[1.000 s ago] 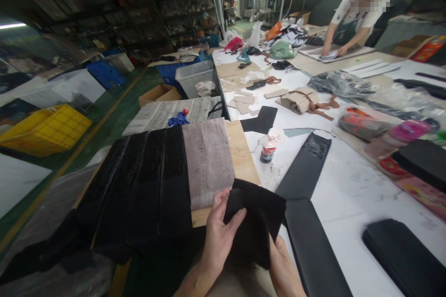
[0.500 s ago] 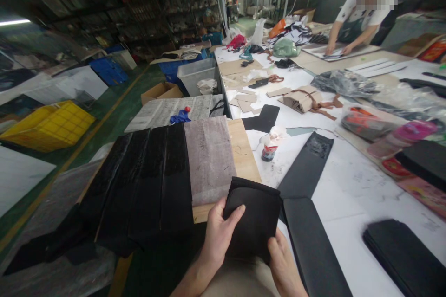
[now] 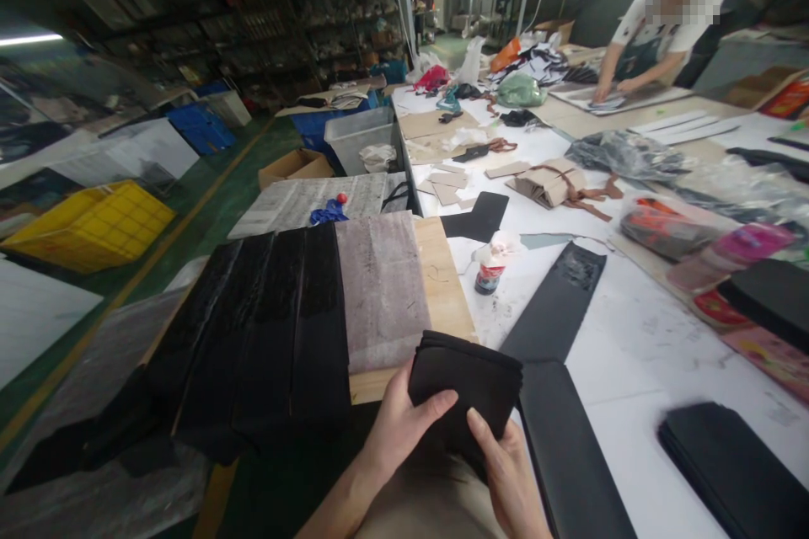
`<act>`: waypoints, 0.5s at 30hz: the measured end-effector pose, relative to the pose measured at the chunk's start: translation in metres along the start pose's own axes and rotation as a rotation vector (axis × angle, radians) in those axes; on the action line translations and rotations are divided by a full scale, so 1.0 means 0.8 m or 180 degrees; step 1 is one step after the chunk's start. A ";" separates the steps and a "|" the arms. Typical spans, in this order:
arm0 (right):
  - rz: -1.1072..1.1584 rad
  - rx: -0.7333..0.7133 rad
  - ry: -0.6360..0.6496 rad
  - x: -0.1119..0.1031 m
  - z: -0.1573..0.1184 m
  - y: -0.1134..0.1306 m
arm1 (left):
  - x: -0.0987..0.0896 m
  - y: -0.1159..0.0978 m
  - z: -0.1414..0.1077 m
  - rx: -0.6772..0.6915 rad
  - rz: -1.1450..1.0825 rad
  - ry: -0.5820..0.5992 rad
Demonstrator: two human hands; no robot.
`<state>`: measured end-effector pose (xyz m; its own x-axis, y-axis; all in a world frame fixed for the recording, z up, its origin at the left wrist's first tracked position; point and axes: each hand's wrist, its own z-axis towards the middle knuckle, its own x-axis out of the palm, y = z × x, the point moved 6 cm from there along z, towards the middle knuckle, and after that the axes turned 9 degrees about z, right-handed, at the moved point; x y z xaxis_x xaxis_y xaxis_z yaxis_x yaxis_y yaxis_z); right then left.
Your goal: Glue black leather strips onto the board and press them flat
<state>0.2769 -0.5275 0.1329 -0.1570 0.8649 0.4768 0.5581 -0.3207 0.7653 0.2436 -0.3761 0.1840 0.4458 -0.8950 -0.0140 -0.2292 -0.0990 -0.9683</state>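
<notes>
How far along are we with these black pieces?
Apparently done: several black strips lie side by side next to the grey sheet. In hand: the left hand and right hand hold a small black stack. Probably left: that stack, and perhaps the thicker pile lying unheld on the right. I can't tell how many pieces remain.

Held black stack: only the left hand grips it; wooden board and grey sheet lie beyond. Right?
No: the head view shows the left hand and right hand both gripping the black stack. The wooden board and grey sheet do lie beyond.
</notes>
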 end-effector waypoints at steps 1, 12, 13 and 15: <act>-0.0168 -0.0111 0.0012 -0.001 0.001 0.002 | 0.002 0.003 0.002 -0.0028 0.0050 0.0194; -0.0373 -0.0601 0.0083 -0.008 0.016 0.017 | 0.002 -0.025 0.004 0.0747 0.0723 0.0497; -0.0096 -0.0338 -0.0046 -0.007 0.016 0.013 | 0.000 -0.021 0.010 0.0613 0.0673 0.0691; 0.0428 0.0122 -0.0282 -0.002 0.013 0.006 | 0.001 -0.012 0.017 0.0393 0.0642 0.1142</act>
<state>0.2884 -0.5265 0.1309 -0.0072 0.8464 0.5325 0.6002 -0.4223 0.6793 0.2579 -0.3696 0.1902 0.0683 -0.9878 -0.1396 -0.1659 0.1267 -0.9780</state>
